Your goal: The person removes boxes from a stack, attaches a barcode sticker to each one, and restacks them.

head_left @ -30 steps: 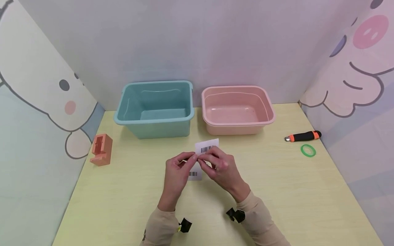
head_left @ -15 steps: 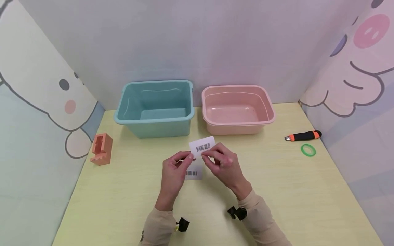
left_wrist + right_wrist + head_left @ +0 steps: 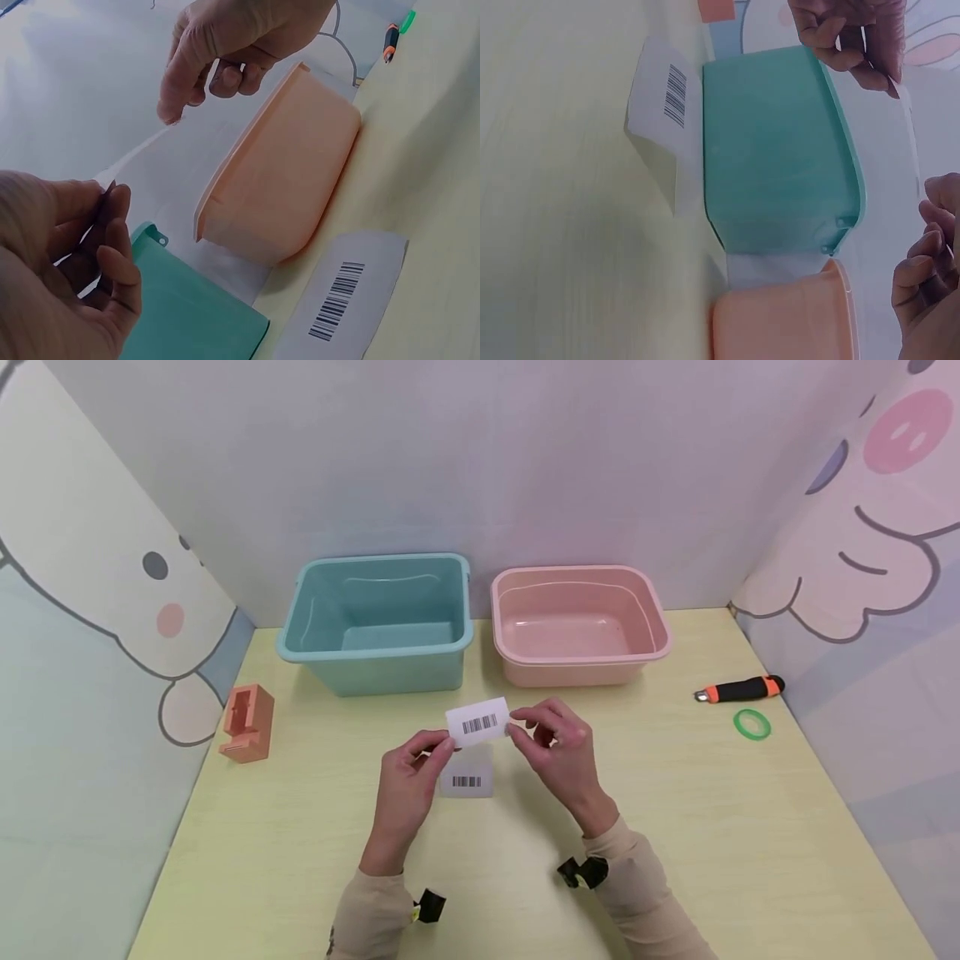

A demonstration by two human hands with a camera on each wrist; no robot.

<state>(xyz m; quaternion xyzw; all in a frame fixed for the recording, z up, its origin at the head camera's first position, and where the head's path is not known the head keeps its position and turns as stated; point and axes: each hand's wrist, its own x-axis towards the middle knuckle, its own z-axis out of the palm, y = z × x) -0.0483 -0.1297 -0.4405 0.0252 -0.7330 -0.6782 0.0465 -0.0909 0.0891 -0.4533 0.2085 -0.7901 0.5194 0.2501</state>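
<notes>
A white barcode label (image 3: 477,722) is held above the table between both hands. My left hand (image 3: 408,785) pinches its lower left corner between thumb and fingers. At the label's right edge, my right hand (image 3: 558,752) pinches with thumb and forefinger. The wrist views show this label almost edge-on, a thin pale strip. Below it a second white barcode label (image 3: 467,782) lies on the table, partly covered by the raised one. In the right wrist view that lower label (image 3: 660,101) is bent, with part of it standing off the tabletop.
A blue-green bin (image 3: 382,672) and a pink basin (image 3: 577,672) stand at the back. An orange block-like holder (image 3: 251,727) is at the left. A black and orange utility knife (image 3: 738,690) and a green ring (image 3: 752,724) lie at the right.
Both hands and the raised label have shifted left. My right hand's fingers have gone from the label's lower edge to its right edge, and both barcodes now show fully.
</notes>
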